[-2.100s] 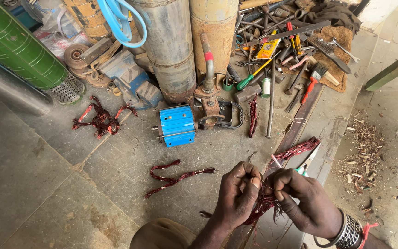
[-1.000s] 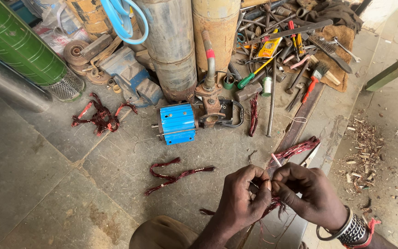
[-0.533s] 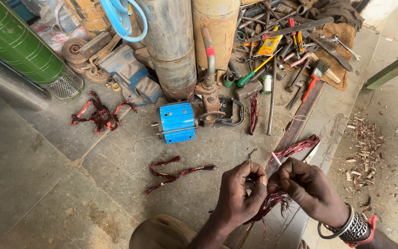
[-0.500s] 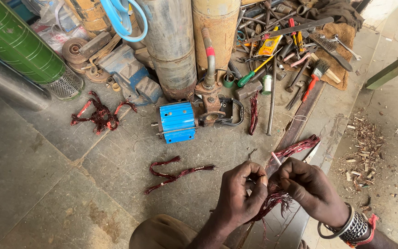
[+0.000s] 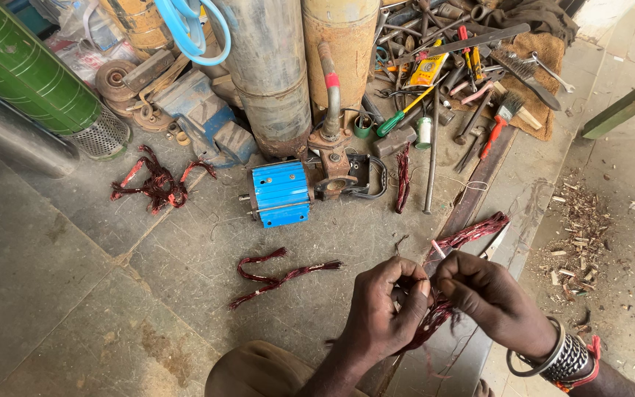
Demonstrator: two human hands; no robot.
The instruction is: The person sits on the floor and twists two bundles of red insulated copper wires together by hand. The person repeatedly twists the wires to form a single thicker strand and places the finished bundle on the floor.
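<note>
My left hand (image 5: 387, 309) and my right hand (image 5: 483, 298) meet low in the head view, both pinching a bundle of reddish copper winding wire (image 5: 431, 323) that hangs between them. A longer stretch of the same wire (image 5: 472, 234) runs up and to the right over a wooden plank (image 5: 479, 195). Another loose wire bundle (image 5: 281, 273) lies on the concrete to the left of my hands. A small blue motor (image 5: 281, 192) lies further up, with a tangled wire clump (image 5: 157, 184) to its left.
Two rusty metal cylinders (image 5: 270, 73) stand at the back. A green cylinder (image 5: 23, 62) lies at the far left. Screwdrivers, brushes and other hand tools (image 5: 464, 73) are piled at the top right. Wood chips (image 5: 582, 228) litter the floor at right. My knee (image 5: 259, 371) shows at the bottom.
My hands have shifted slightly and kept working the wire bundle between the fingers. The camera view has drifted a little. Nothing else on the floor has moved.
</note>
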